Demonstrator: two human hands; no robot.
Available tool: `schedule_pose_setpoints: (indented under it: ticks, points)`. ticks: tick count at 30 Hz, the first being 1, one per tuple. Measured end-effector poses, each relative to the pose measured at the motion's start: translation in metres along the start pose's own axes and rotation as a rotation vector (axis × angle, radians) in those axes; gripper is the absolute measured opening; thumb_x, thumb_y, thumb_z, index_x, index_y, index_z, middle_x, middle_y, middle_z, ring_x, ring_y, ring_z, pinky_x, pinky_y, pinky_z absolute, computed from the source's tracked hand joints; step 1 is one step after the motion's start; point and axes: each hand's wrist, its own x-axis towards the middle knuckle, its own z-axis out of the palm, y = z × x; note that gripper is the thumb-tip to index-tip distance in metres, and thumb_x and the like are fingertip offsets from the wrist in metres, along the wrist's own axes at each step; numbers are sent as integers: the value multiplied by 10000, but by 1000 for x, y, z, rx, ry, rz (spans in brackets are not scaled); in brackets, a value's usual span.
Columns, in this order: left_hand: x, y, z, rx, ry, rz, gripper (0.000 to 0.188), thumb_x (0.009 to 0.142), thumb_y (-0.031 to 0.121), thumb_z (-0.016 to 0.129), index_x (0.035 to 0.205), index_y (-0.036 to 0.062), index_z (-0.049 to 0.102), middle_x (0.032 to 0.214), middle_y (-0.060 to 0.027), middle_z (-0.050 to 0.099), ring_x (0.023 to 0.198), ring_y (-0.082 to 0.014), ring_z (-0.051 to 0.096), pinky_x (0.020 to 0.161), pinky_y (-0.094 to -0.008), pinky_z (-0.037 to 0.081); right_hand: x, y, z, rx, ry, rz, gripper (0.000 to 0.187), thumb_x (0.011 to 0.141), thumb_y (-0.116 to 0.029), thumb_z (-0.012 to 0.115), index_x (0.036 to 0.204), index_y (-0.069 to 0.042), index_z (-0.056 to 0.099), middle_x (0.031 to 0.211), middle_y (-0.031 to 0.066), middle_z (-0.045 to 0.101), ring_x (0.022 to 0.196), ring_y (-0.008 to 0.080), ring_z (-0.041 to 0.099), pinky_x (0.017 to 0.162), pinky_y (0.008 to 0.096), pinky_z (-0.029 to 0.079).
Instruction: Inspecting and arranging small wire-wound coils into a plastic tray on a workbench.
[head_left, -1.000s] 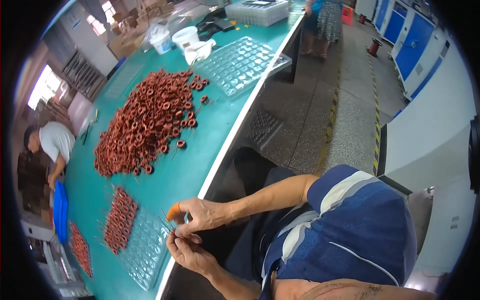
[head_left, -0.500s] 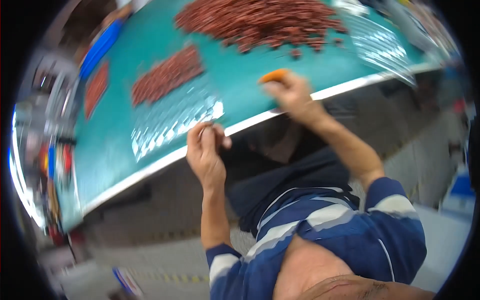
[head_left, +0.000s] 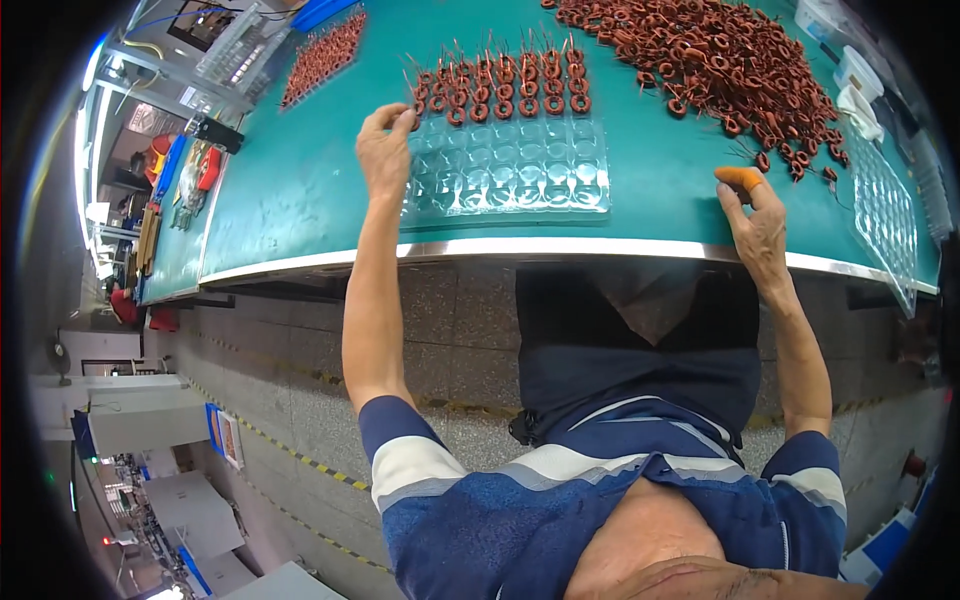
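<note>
Head view, and a green tabletop [head_left: 290, 200] sweeps right across the upper half, its pale front edge bowing through the middle of the frame. Up at the upper right, what a heap! A great pile of coils [head_left: 715, 70] spreads over the green: small rings wound in glossy reddish-brown wire, round holes showing, thin wire ends poking out every which way, a few strays along the lower fringe.

Upper centre now, a clear plastic tray [head_left: 505, 165] lies flat, its round pockets glinting along the lower half. Across its upper half stand rows of seated coils [head_left: 505, 85], packed close, the nearest row turning its holes toward us, leads bristling upward. Over at the right edge, another clear tray [head_left: 885, 215] lies slantwise, one corner out past the table edge. Upper left, a smaller-looking block of coils [head_left: 323, 60] sits in tight, slanting ranks.

To the hands! The left hand [head_left: 385, 150] is at the tray's upper left corner, thumb and fingers drawn nearly together right at an end coil [head_left: 416, 122]; whether they grip it, I can't tell. The right hand [head_left: 758, 215], below the pile, is loosely curled, thumb and forefinger parted, nothing visible between them, an orange finger cover [head_left: 740, 178] bright at its tip.
</note>
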Motion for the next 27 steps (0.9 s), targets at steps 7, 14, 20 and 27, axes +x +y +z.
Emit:
schedule_pose_setpoints:
  ticks: [7, 14, 20, 27]
  points:
    - [17, -16, 26, 206, -117, -32, 212, 825, 210, 668, 907, 19, 705, 822, -119, 688, 742, -211, 642, 703, -333, 488, 1, -8, -1, 8, -51, 23, 149, 877, -66, 603, 986, 26, 643, 887, 94, 612, 708, 176, 584, 660, 275, 467]
    - [15, -21, 31, 314, -145, -26, 241, 834, 231, 657, 942, 24, 712, 873, -135, 707, 791, -233, 666, 739, -333, 500, 52, -1, -9, -61, -62, -95, 174, 868, -79, 603, 1016, 8, 630, 916, 118, 609, 738, 206, 601, 687, 314, 493]
    - [12, -19, 30, 274, -113, -41, 227, 842, 201, 644, 951, 11, 703, 889, -142, 703, 825, -241, 666, 769, -340, 503, 127, 14, 41, -607, -106, -703, 248, 855, -70, 564, 1085, 9, 611, 1143, 153, 567, 1084, 300, 554, 905, 402, 456]
    - [10, -23, 29, 209, -110, -59, 207, 843, 181, 637, 946, 11, 696, 835, -123, 694, 779, -215, 650, 737, -332, 499, 162, 40, 69, -954, -314, -738, 95, 829, -96, 545, 911, -81, 591, 854, 47, 597, 877, 178, 595, 811, 322, 429]
